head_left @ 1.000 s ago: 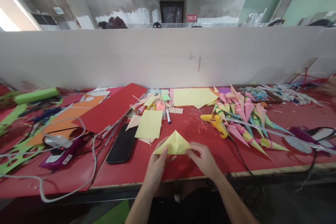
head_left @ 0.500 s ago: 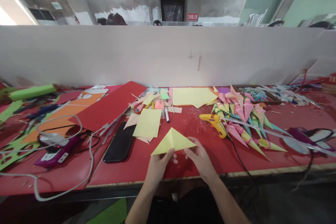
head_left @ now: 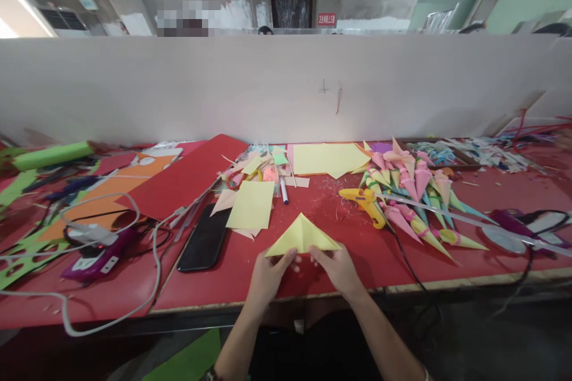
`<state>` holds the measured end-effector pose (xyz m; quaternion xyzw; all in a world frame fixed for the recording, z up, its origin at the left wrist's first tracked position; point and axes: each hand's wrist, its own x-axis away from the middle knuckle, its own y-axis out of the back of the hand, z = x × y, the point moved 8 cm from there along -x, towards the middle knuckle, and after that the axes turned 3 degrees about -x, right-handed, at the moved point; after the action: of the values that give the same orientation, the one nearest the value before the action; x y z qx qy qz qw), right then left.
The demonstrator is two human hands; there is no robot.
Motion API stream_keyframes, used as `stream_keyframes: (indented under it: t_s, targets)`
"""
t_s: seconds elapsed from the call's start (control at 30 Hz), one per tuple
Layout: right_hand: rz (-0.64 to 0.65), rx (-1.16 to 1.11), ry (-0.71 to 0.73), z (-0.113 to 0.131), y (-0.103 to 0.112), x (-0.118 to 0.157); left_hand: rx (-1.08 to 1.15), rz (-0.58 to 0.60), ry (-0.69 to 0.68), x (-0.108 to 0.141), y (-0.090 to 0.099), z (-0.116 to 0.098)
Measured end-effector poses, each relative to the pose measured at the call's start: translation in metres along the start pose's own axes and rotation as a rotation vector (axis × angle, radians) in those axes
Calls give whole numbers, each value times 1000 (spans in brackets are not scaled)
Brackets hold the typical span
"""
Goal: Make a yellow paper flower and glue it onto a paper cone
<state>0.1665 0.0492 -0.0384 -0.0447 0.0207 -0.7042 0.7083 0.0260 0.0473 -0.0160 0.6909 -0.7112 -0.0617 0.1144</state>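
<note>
Left hand (head_left: 264, 277) and right hand (head_left: 340, 272), both closed in a pinch on the folded paper (head_left: 302, 234), thumbs along its lower edge! It's left of the glue gun (head_left: 370, 208), nearer the person. Paper cones (head_left: 417, 181) crowd the gun's right; a phone (head_left: 203, 241) lies well left of it.

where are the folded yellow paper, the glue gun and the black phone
Folded yellow paper (head_left: 304, 236): head view, middle of its creased face.
Yellow glue gun (head_left: 367, 203): head view, where handle meets body.
Black smartphone (head_left: 203, 241): head view, middle of its upper face.
</note>
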Motion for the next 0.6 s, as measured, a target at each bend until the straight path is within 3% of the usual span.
stream_keyframes:
  t_s: [0.27, 0.47, 0.6]
  targets:
    - [110, 9, 36, -2, -10, 0, -243, 114, -142, -4, 2, -12]
    - [197, -26, 138, 6, -19, 2, -293, 127, -230, -4, -2, -15]
    - [187, -45, 137, 3, -18, 2, -257, 127, -237, -4, -6, -13]
